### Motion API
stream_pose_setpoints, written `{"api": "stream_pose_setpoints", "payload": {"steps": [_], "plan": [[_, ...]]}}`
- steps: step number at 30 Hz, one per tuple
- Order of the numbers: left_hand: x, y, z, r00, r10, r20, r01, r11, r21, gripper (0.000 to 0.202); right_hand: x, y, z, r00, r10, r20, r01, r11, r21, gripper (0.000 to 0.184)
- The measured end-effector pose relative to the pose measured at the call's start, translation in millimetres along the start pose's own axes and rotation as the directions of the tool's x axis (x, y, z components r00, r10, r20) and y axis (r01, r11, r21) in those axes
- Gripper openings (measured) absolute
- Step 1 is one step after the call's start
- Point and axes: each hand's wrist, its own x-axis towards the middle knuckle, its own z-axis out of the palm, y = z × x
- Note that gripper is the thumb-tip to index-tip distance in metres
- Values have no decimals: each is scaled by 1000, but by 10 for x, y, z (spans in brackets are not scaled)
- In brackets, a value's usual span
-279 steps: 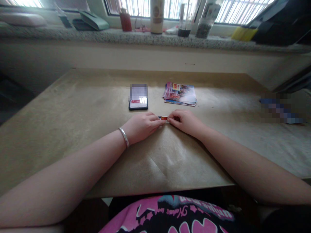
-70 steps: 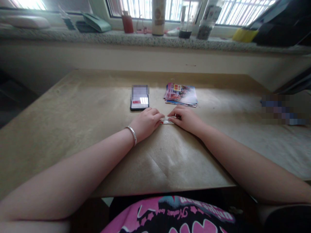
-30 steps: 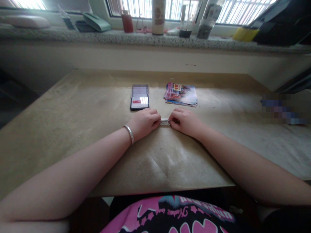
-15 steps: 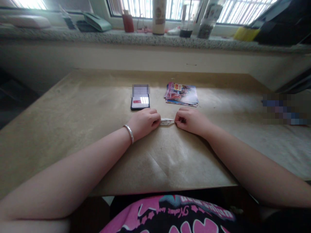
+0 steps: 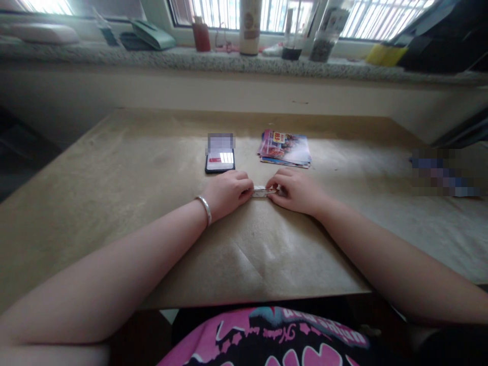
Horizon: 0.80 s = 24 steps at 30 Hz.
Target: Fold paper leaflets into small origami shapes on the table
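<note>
A small folded strip of paper (image 5: 262, 191), white with a little print, lies on the brown paper-covered table (image 5: 114, 168). My left hand (image 5: 227, 190), with a silver bracelet at the wrist, pinches its left end with curled fingers. My right hand (image 5: 297, 189) presses on its right end, fingers closed over it. Both hands rest on the table just in front of a black phone (image 5: 220, 158) with a lit screen.
A stack of colourful printed sheets (image 5: 285, 148) lies beyond my right hand. Some papers (image 5: 446, 173) lie at the table's right side. On the stone windowsill (image 5: 152, 57) stand a red container (image 5: 201, 36), a tall bottle (image 5: 248, 26) and cups.
Over the last second my right hand slid right along the strip, then came back left toward my left hand. The left hand stayed put on its end.
</note>
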Motion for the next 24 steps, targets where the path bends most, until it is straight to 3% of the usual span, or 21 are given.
{"api": "stream_pose_setpoints", "payload": {"steps": [4,11,24], "plan": [[5,-3,6,1000,-2,2,2,1000,-15,19,47,-68,41,1000,28,-12,-28,999,-35,12],[7,-15,0,1000,-17,26,18,999,-38,18,8,36,-3,999,41,-32,-41,999,-4,9],[2,14,-38,995,-75,58,75,997,14,20,3,169,-59,999,-2,42,2,1000,0,2]]}}
